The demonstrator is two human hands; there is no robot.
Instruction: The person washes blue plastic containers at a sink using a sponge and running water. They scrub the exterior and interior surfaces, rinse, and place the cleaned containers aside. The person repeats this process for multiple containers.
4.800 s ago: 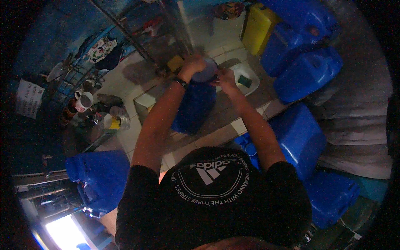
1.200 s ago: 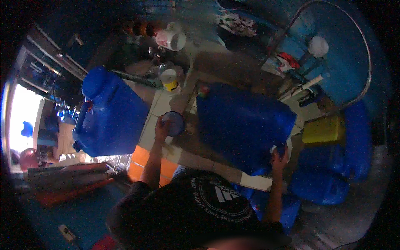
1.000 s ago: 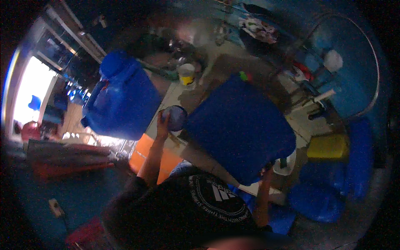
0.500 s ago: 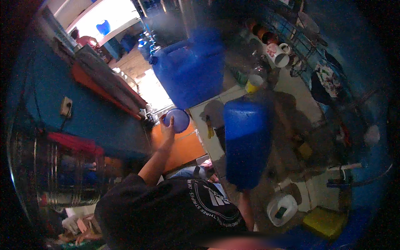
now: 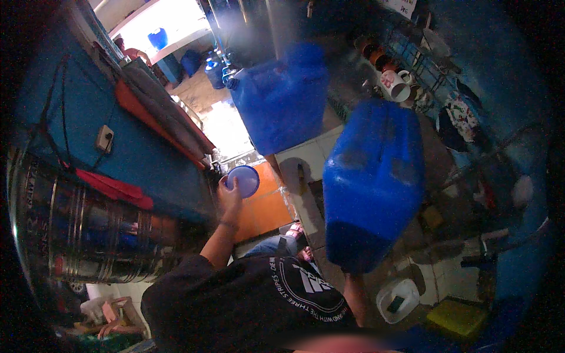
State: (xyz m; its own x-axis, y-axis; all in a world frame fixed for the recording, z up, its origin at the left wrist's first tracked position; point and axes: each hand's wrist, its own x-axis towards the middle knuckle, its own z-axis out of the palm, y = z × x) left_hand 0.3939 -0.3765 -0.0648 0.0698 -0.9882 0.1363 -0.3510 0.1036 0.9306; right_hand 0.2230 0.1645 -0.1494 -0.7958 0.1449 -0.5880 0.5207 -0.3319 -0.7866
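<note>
My left hand grips a round, pale violet dish or lid with a darker blue rim, its thumb lying across the face. Whether it is a lid or a shallow bowl is hard to tell. A large blue plastic water container is held up tilted on my right side. My right forearm runs up to the container's lower end, where the fingers are hidden behind it. Farther ahead stands another big blue container with a tap at its upper left corner.
Mugs hang along a wire rack at upper right. A white tub and a yellow-green sponge-like block sit at lower right. Orange floor tiles lie below my left hand. A person is in the bright far doorway.
The blue container at my right has risen and tilted, showing more of its broad side. My left hand and the round dish have shifted slightly lower and left in the view.
</note>
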